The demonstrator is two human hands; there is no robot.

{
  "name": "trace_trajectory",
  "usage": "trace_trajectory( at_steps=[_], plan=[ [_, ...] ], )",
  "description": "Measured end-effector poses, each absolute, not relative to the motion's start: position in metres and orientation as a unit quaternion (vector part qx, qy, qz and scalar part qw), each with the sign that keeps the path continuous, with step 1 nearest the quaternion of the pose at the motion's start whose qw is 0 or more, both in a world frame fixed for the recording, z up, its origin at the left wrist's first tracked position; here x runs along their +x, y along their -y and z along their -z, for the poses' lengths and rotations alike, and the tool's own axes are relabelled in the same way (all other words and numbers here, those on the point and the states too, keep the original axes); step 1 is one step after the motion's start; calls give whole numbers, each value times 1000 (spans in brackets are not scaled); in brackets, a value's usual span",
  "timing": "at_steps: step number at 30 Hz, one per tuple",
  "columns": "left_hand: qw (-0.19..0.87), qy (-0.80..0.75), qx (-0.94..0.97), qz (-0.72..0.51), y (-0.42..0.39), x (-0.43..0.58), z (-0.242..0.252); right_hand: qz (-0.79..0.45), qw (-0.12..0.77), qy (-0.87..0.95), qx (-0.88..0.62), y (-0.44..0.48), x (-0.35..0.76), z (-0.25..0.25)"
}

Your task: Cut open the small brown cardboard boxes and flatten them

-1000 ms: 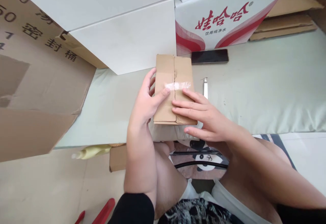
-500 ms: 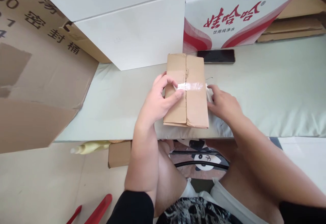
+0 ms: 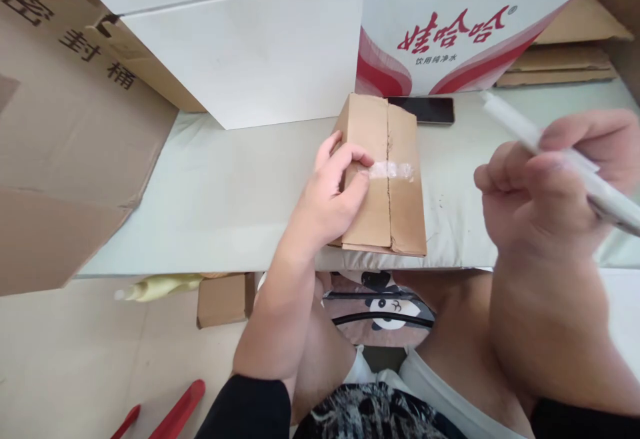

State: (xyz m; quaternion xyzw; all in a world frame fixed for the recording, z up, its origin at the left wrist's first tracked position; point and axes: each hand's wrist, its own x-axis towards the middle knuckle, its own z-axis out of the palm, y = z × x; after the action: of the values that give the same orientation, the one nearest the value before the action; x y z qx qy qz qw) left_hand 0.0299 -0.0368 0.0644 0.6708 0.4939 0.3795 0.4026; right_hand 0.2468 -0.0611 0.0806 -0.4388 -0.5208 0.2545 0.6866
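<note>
A small brown cardboard box (image 3: 395,179) lies on the pale green mat (image 3: 235,192), its top seam crossed by a strip of clear tape (image 3: 393,170). My left hand (image 3: 333,192) grips the box's left side, fingers curled over its top edge. Raised close to the camera on the right, my right hand (image 3: 545,192) is closed round a white pen-like tool (image 3: 560,152) that slants from upper left to lower right. It hangs above the mat, apart from the box.
White boxes (image 3: 250,46) and a red-and-white printed carton (image 3: 450,32) stand behind the box. A dark phone (image 3: 430,110) lies beside it. A large brown carton (image 3: 65,126) is at left. Red handles (image 3: 173,412) and a small brown box (image 3: 223,299) lie on the floor.
My right hand left the box's right side, picked up the white tool from the mat and rose toward the camera. My left hand stayed on the box, which turned slightly.
</note>
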Motion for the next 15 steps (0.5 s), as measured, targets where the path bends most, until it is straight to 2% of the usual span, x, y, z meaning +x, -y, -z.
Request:
trace_trajectory(
  at_steps=[3,6,9,12,15],
  plan=[
    [402,-493,672,-379,41,40,-64,-238,666,525,-474,69,238,-80],
    [397,-492,674,-382,45,49,-64,-269,589,562,-515,78,240,-80],
    [395,-486,676,-388,47,56,-64,-214,522,599,-568,81,244,-77],
    [396,-483,677,-389,47,59,-62,-153,513,611,-583,79,245,-72],
    [393,-482,679,-389,47,60,-61,-168,496,627,-577,77,243,-72]
  ],
)
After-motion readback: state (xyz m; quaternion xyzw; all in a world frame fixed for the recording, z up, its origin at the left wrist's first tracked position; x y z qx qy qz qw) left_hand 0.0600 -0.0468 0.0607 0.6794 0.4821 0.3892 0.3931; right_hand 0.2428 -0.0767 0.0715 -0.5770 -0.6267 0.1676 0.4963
